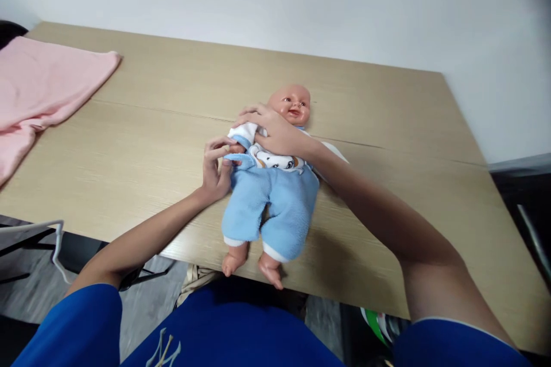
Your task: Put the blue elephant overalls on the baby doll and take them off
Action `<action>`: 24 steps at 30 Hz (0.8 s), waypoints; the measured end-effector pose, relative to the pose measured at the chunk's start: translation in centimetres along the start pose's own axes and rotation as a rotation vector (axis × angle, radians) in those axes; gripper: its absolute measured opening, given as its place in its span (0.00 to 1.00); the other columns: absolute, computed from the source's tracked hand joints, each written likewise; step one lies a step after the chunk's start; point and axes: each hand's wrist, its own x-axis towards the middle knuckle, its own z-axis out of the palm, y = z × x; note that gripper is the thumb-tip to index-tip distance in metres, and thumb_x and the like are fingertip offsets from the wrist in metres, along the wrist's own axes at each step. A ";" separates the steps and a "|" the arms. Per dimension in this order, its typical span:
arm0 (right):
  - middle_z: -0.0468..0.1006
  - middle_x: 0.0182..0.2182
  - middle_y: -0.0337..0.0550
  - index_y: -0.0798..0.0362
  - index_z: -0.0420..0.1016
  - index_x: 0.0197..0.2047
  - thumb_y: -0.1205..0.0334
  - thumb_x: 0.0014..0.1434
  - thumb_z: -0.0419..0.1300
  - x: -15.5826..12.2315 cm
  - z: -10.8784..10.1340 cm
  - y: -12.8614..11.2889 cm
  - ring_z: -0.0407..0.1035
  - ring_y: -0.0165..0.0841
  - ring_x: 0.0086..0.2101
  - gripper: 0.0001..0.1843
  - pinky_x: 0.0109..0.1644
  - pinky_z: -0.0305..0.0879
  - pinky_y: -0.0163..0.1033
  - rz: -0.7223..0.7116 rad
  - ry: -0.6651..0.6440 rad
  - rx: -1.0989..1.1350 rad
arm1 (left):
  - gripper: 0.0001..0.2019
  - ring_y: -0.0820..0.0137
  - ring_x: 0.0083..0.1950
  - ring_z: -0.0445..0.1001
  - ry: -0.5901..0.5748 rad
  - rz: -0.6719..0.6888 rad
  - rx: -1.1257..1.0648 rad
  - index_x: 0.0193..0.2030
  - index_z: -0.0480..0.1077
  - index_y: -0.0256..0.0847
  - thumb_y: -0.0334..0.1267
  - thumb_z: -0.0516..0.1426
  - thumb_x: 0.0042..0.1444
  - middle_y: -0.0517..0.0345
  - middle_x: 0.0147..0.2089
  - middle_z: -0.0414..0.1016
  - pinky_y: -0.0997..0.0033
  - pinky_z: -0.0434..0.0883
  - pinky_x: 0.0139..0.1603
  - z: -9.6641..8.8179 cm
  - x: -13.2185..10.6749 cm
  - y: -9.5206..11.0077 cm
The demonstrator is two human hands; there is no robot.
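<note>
A baby doll (293,104) lies on its back on the wooden table, head away from me and bare feet at the near edge. It wears light blue fleece trousers (275,200) and a white top with an animal face (278,161). My left hand (217,167) is closed at the doll's side, thumb and fingers pinching a blue flap of its clothing (239,158) beside the doll's small hand. My right hand (275,129) reaches across its chest, fingers wrapped round the white sleeve (243,133) with the blue cuff. The doll's neck and upper arm are partly hidden by my right hand.
A pink cloth (47,80) lies at the table's left end. Behind the wooden table (387,109) stands a white wall. A white bent tube or frame (58,241) is at the lower left, and a green and white object (376,325) sits below the near edge.
</note>
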 end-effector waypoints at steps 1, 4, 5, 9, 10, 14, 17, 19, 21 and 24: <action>0.83 0.69 0.54 0.45 0.88 0.66 0.65 0.69 0.62 -0.4 -0.1 -0.2 0.75 0.55 0.70 0.25 0.81 0.67 0.66 -0.001 0.018 -0.001 | 0.24 0.55 0.65 0.79 0.043 0.019 -0.011 0.53 0.71 0.52 0.71 0.59 0.80 0.49 0.60 0.78 0.44 0.75 0.77 0.2 0.3 -0.2; 0.86 0.64 0.55 0.46 0.87 0.65 0.51 0.78 0.64 -2.1 -0.5 -1.2 0.79 0.52 0.62 0.19 0.72 0.73 0.60 0.062 0.075 0.018 | 0.25 0.63 0.50 0.81 0.162 -0.046 -0.035 0.54 0.72 0.50 0.70 0.61 0.80 0.54 0.50 0.79 0.58 0.81 0.60 0.6 1.2 -0.9; 0.88 0.61 0.54 0.46 0.87 0.63 0.46 0.79 0.64 -2.7 -0.6 -1.6 0.80 0.50 0.57 0.20 0.68 0.75 0.57 0.096 0.075 0.030 | 0.25 0.65 0.48 0.80 0.171 -0.108 -0.035 0.53 0.73 0.49 0.70 0.62 0.80 0.56 0.48 0.78 0.61 0.80 0.58 0.5 1.5 -1.2; 0.88 0.47 0.49 0.48 0.85 0.49 0.32 0.77 0.67 -4.5 -0.6 -3.3 0.78 0.46 0.47 0.26 0.57 0.72 0.50 0.175 0.013 0.046 | 0.29 0.66 0.51 0.80 0.089 -0.305 -0.087 0.51 0.76 0.48 0.74 0.67 0.74 0.56 0.48 0.80 0.67 0.79 0.58 -0.1 2.7 -2.4; 0.88 0.45 0.48 0.48 0.83 0.46 0.30 0.76 0.68 -4.6 -0.5 -3.5 0.77 0.46 0.46 0.27 0.57 0.71 0.50 0.193 0.003 0.051 | 0.29 0.66 0.51 0.80 0.062 -0.334 -0.122 0.50 0.76 0.48 0.74 0.68 0.73 0.56 0.48 0.80 0.67 0.79 0.57 -0.4 3.0 -2.6; 0.81 0.43 0.42 0.47 0.78 0.48 0.28 0.71 0.71 -4.4 -0.4 -2.5 0.73 0.42 0.43 0.28 0.52 0.69 0.47 0.269 -0.013 0.181 | 0.28 0.69 0.45 0.79 -0.012 -0.404 -0.267 0.47 0.75 0.48 0.71 0.73 0.69 0.59 0.44 0.78 0.71 0.77 0.49 -0.9 4.6 -3.7; 0.79 0.45 0.39 0.44 0.73 0.51 0.32 0.62 0.78 -4.1 -0.1 -0.8 0.73 0.41 0.45 0.31 0.50 0.71 0.44 0.309 0.011 0.406 | 0.30 0.70 0.39 0.77 -0.067 -0.457 -0.305 0.47 0.74 0.48 0.71 0.75 0.66 0.61 0.41 0.77 0.72 0.75 0.42 -0.4 6.3 -4.6; 0.79 0.44 0.38 0.42 0.68 0.50 0.35 0.57 0.82 -4.1 0.1 0.1 0.75 0.40 0.45 0.35 0.48 0.72 0.43 0.364 0.045 0.579 | 0.30 0.70 0.36 0.75 -0.071 -0.516 -0.310 0.46 0.73 0.47 0.70 0.76 0.65 0.63 0.38 0.75 0.71 0.74 0.39 0.2 7.2 -5.1; 0.81 0.43 0.37 0.40 0.64 0.50 0.39 0.53 0.85 -4.2 0.4 0.8 0.78 0.40 0.45 0.39 0.47 0.74 0.43 0.423 0.091 0.719 | 0.29 0.70 0.37 0.76 -0.055 -0.554 -0.300 0.44 0.73 0.46 0.66 0.77 0.65 0.61 0.38 0.76 0.70 0.75 0.40 0.8 7.9 -5.3; 0.86 0.47 0.39 0.40 0.65 0.52 0.41 0.51 0.87 -4.7 0.7 1.2 0.82 0.42 0.49 0.40 0.51 0.81 0.45 0.452 0.159 0.835 | 0.27 0.69 0.42 0.78 -0.068 -0.532 -0.268 0.44 0.74 0.44 0.63 0.77 0.66 0.59 0.43 0.79 0.71 0.76 0.45 1.1 8.3 -5.1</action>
